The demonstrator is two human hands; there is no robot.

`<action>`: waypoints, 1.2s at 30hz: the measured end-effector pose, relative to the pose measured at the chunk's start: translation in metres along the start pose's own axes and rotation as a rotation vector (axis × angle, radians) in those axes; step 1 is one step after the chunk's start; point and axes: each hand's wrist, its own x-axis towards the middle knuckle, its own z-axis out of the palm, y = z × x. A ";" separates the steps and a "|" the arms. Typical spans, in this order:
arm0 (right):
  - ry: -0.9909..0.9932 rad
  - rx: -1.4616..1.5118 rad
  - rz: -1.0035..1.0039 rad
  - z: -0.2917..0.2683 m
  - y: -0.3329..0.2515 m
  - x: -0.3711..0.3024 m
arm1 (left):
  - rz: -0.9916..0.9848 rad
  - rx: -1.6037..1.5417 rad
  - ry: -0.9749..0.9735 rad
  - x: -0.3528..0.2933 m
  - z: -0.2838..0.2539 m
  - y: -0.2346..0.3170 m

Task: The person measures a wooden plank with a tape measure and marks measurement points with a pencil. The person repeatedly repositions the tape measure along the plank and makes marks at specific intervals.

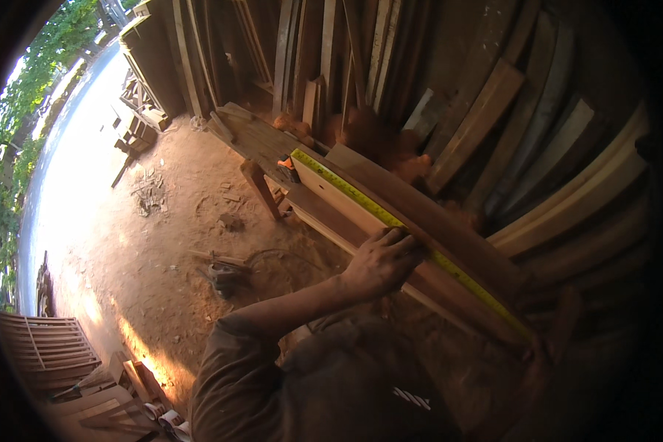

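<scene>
A tape measure with an orange and black case (287,169) sits at the far end of a long plank. Its yellow blade (346,191) runs along the top edge of a wooden board (330,200) toward the near right. My left hand (387,259) rests over the board, its fingers bent together against the blade; what they pinch, if anything, is hidden. At the near right end of the blade, my right hand (541,355) is a dark shape in shadow, and its fingers cannot be made out.
Beside the measured board lies another thick board (427,210) on the wooden bench (254,136). Many planks (479,121) lean along the far and right side. A power tool (225,276) lies on the dirt floor (180,221), with wood scraps (149,193) beyond it.
</scene>
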 end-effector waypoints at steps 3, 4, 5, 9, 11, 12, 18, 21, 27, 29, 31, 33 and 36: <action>0.090 0.043 -0.010 0.001 0.011 0.009 | 0.023 -0.010 -0.032 -0.001 -0.003 -0.002; 0.135 0.051 0.045 0.002 0.014 0.010 | 0.032 -0.018 -0.042 -0.001 -0.005 -0.003; 0.166 0.074 0.090 0.002 0.016 0.009 | 0.034 -0.027 -0.054 0.000 -0.006 -0.004; 0.204 0.123 0.088 0.004 0.014 -0.001 | 0.049 -0.060 -0.099 0.003 -0.010 -0.005; 0.210 0.114 0.151 0.002 0.011 -0.004 | 0.059 -0.072 -0.115 0.004 -0.012 -0.007; 0.228 0.114 0.179 0.001 0.011 -0.004 | 0.064 -0.080 -0.121 0.005 -0.013 -0.008; 0.153 0.240 0.261 -0.007 0.021 0.004 | 0.104 -0.080 -0.204 0.002 -0.013 -0.014; 0.259 0.256 0.208 -0.004 0.023 0.002 | 0.121 -0.086 -0.204 0.000 -0.010 -0.017; 0.267 0.207 0.196 0.014 0.004 -0.013 | 0.146 -0.119 -0.254 0.003 -0.014 -0.020; 0.301 0.252 0.179 0.021 -0.002 -0.021 | 0.147 -0.127 -0.291 0.004 -0.018 -0.020; 0.332 0.231 0.207 0.027 -0.008 -0.026 | 0.154 -0.132 -0.317 0.005 -0.022 -0.020; 0.325 0.249 0.202 0.030 -0.009 -0.029 | 0.163 -0.129 -0.332 0.006 -0.024 -0.021; 0.277 0.294 0.143 0.029 -0.004 -0.027 | 0.166 -0.139 -0.331 0.006 -0.021 -0.022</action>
